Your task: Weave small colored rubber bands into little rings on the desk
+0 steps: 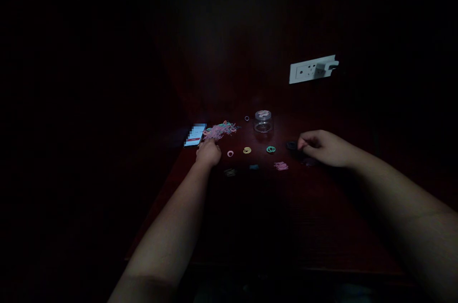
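My left hand (pixel 209 152) is at the near edge of a mixed pile of small coloured bands (pixel 220 130), its fingers mostly hidden. My right hand (pixel 318 148) has its thumb and fingertips pinched together beside a dark band group (pixel 291 145); anything between them is too small to make out. Between my hands lie a pink ring (pixel 230 153), yellow rings (pixel 247 150) and green rings (pixel 271 149). Nearer are an olive bunch (pixel 230 172), a teal bunch (pixel 254 167) and a pink bunch (pixel 281 166).
A clear lidded jar (pixel 263 122) stands behind the rings, with a small pale ring (pixel 246 118) to its left. A lit phone (pixel 195 135) lies at the table's left edge. A socket panel (pixel 311 69) with a plug is on the wall. The surroundings are very dark.
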`<state>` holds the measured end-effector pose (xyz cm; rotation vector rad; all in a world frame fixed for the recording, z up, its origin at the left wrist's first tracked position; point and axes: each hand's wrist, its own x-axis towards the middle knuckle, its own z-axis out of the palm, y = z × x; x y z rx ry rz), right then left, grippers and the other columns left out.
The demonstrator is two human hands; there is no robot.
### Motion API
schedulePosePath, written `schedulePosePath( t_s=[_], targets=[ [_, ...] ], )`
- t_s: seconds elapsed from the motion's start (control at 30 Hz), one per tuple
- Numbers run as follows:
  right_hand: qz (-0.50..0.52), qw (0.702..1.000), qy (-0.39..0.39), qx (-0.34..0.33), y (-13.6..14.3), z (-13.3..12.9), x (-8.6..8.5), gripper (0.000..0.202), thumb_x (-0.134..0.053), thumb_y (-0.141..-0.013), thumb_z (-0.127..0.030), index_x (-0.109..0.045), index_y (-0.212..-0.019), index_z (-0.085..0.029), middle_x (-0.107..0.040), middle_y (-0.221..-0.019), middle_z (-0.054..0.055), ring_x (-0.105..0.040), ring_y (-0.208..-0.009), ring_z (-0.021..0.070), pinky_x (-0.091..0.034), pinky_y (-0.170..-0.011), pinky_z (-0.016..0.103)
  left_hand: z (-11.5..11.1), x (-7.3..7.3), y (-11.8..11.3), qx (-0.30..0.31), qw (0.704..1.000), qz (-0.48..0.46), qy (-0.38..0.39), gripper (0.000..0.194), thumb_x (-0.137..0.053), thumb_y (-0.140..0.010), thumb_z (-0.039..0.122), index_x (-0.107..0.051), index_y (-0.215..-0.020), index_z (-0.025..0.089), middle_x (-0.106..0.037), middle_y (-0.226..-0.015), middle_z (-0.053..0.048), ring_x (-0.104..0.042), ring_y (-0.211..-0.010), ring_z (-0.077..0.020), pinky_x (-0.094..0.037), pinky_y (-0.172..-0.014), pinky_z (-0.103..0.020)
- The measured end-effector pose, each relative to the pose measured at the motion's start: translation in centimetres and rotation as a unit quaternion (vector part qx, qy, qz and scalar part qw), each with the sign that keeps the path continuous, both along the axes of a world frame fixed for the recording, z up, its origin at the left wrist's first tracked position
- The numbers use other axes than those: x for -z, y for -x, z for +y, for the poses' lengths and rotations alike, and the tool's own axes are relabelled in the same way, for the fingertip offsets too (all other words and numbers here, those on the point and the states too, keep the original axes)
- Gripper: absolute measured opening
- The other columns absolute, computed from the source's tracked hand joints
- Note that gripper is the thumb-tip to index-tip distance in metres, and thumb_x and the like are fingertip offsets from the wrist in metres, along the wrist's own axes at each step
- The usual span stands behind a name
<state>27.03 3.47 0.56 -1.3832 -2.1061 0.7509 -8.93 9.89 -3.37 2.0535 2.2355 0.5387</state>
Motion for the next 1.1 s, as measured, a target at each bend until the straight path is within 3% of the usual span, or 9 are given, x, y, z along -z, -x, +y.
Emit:
schedulePosePath(
  t_s=[0.27, 1.1],
  targets=[
    [0.056, 0.998, -0.022, -0.011, 1.3, -0.5, 0.3, 0.011, -0.055, -0.072, -0.031, -0.056, -0.069, -0.02, -0.048, -0.058, -0.004, -0.047, -0.053, 0.0124, -0.037, -0.051, 0.026, 0.2, 0.1, -0.4, 0.022, 1.0, -0.01, -0.005, 0.044, -0.048, -0.087, 0.02, -0.058, -0.13, 0.021, -0.059, -0.134, -0.012, -0.051, -0.128, -0.0328, -0.043, -0.105, -0.049],
    [0.066, 0.995, -0.071, 0.008, 1.6, -0.6, 0.4, 0.013, -0.054, -0.074, -0.031, -0.059, -0.073, -0.019, -0.051, -0.06, -0.002, -0.047, -0.053, 0.0124, -0.035, -0.05, 0.025, 1.7, 1.2, 0.4, 0.034, 0.999, -0.015, -0.035, 0.036, -0.049, -0.088, 0.024, -0.067, -0.118, 0.02, -0.063, -0.13, -0.011, -0.054, -0.125, -0.0278, -0.041, -0.109, -0.04]
  ],
)
